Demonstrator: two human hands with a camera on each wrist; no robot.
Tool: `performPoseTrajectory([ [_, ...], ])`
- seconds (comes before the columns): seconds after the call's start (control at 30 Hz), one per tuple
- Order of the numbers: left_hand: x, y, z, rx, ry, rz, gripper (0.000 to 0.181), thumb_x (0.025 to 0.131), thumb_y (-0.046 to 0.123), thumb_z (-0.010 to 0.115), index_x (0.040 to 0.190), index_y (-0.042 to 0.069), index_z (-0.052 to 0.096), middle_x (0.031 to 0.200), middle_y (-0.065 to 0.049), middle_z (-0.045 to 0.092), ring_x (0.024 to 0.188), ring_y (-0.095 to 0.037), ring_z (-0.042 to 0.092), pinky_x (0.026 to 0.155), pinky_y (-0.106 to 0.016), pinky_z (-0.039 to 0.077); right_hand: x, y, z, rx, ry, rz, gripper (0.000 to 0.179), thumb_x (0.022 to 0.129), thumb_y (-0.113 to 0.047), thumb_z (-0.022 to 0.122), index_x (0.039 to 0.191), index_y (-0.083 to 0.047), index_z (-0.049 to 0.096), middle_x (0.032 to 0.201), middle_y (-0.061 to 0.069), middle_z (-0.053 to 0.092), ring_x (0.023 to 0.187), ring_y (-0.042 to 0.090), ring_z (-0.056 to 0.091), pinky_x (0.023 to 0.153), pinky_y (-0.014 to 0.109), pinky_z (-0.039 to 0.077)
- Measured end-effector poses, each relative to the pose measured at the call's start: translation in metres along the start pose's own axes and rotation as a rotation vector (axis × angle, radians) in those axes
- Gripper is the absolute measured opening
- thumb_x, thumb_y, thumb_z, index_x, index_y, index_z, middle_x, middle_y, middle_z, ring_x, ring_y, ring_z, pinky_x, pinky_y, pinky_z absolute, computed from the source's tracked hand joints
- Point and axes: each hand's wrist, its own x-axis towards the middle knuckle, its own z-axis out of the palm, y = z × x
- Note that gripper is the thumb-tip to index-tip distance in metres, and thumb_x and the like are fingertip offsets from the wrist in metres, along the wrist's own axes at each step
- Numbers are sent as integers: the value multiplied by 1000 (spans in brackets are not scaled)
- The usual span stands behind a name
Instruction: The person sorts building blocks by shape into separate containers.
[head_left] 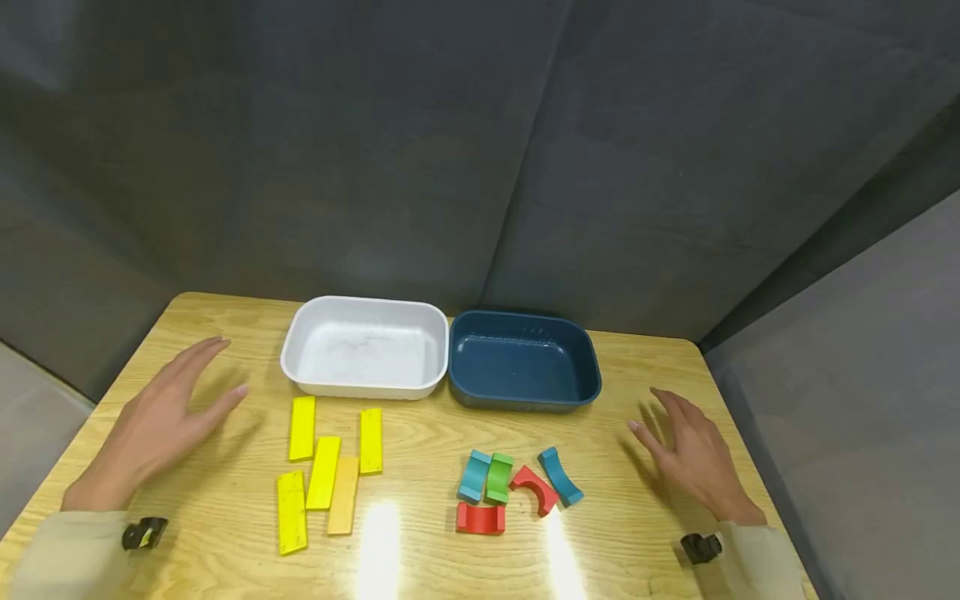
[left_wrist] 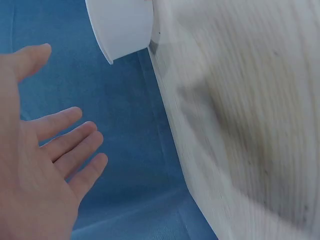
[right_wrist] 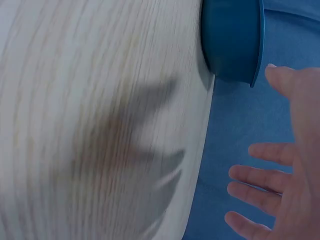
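My left hand (head_left: 160, 422) hovers above the left side of the table, fingers extended and nothing in it. Nearest to it are several flat yellow blocks (head_left: 302, 428), one of them a paler orange-yellow block (head_left: 342, 496). On the opposite side my right hand (head_left: 697, 457) is also raised over the wood, its fingers spread and holding nothing. To its left lie curved blocks: a dark blue one (head_left: 560, 477), a light blue one (head_left: 474, 477), a green one (head_left: 498, 478) and two red ones (head_left: 481, 519). Both wrist views show empty palms.
A white tray (head_left: 366, 392) and a dark blue tray (head_left: 517, 402) stand side by side at the table's back edge, with nothing inside. Dark cloth (head_left: 360, 150) hangs behind the wooden table (head_left: 420, 550). A grey panel (head_left: 862, 375) borders the right side.
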Motion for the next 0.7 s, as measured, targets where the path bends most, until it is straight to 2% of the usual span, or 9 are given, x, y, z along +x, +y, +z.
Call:
performPoseTrajectory([
  [0.13, 7, 4, 4, -13, -2, 5, 83, 104, 53, 66, 171, 22, 30, 175, -16, 29, 153, -53, 33, 105, -83, 33, 3, -7, -1, 5, 7, -29, 70, 101, -42, 75, 153, 1, 54, 148, 31, 56, 130, 56, 55, 100, 74, 47],
  [0.3, 16, 12, 7, -12, -11, 21, 81, 104, 54, 65, 170, 18, 33, 173, -19, 33, 153, -52, 34, 107, -83, 33, 11, -22, -1, 8, 18, -82, 71, 99, -40, 77, 152, 1, 55, 148, 29, 57, 131, 53, 57, 101, 72, 48],
  [0.7, 33, 29, 18, -42, -25, 60, 77, 107, 50, 63, 168, 13, 35, 170, -21, 36, 152, -51, 36, 111, -80, 35, 25, -63, 5, -5, -10, -168, 74, 97, -41, 80, 154, -2, 54, 152, 25, 57, 135, 49, 56, 107, 71, 47],
])
